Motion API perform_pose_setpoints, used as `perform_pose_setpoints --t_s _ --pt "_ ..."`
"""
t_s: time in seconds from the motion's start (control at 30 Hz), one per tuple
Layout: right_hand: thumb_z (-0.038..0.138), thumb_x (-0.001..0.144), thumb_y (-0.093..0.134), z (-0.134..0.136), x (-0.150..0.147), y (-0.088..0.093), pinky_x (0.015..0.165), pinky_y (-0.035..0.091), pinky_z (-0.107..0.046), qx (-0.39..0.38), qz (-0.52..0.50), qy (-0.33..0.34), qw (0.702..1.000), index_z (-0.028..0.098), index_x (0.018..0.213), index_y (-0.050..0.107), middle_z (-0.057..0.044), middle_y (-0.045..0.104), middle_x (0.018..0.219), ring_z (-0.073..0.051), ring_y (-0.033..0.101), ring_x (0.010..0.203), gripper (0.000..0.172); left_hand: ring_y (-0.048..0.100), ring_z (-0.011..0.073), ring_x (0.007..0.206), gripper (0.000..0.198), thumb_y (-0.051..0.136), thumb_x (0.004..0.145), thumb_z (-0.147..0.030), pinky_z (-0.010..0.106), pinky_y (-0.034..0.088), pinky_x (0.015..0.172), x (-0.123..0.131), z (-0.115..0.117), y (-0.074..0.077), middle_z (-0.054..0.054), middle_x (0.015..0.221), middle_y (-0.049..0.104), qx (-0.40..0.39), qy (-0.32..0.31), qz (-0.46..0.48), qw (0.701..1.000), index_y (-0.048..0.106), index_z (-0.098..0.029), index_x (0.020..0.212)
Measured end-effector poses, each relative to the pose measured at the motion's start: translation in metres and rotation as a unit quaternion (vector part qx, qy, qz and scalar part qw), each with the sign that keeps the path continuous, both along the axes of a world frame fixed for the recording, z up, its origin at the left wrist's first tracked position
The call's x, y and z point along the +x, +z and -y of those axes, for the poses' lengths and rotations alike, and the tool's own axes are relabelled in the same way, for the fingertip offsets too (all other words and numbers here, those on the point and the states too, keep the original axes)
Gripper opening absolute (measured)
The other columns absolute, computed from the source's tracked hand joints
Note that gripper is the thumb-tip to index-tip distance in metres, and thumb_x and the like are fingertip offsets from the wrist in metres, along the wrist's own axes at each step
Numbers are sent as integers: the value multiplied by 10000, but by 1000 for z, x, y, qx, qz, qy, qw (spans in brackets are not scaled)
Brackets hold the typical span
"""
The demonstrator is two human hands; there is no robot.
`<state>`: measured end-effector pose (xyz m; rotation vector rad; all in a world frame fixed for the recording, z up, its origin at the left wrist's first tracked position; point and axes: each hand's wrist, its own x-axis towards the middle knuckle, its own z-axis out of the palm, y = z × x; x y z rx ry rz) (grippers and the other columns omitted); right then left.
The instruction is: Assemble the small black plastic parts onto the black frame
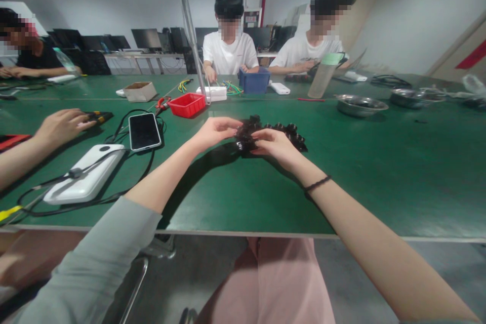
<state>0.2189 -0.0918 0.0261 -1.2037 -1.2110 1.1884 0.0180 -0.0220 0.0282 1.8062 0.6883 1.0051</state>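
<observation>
A cluster of small, glossy black parts (296, 136), some with round tops, lies on the green table; their exact kind is too blurred to make out. At its left end my left hand (217, 130) has its thumb and fingers closed on a black piece (246, 131). My right hand (279, 148), with a dark band on the wrist, reaches in from the right and pinches at the same piece. Its fingertips partly hide what lies between the two hands.
To the left lie a phone (145, 132), a white power bank (85, 174) with black cables, and another person's hand (64, 129) on a dark tool. Behind stand a red tray (187, 105), a blue bin (254, 81), a bottle (322, 78) and a metal bowl (361, 106).
</observation>
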Motion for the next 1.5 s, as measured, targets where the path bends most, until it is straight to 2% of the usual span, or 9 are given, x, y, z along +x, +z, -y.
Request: perform_pose_setpoints --t_s 0.9,1.2,1.5 --pt "-60 741 596 3 -1 1 699 641 -279 4 17 8 1000 127 812 682 -48 705 844 -122 679 711 218 696 189 904 455 819 665 -393 350 520 927 0 -2 -3 115 1026 751 11 -25 -5 1000 742 -114 1015" --pt "-44 747 606 0 0 -1 761 647 -353 1 22 7 1000 134 819 683 -69 712 906 -135 684 726 207 698 196 927 458 811 675 -398 363 518 948 0 -1 -3 119 1042 750 15 -37 -13 999 738 -114 1026" --pt "-59 742 594 2 -2 1 758 642 -339 0 19 8 1000 135 802 680 -50 706 865 -124 675 701 221 700 201 942 463 820 672 -419 372 510 969 1 0 -3 121 1048 751 14 -42 -13 999 743 -116 1013"
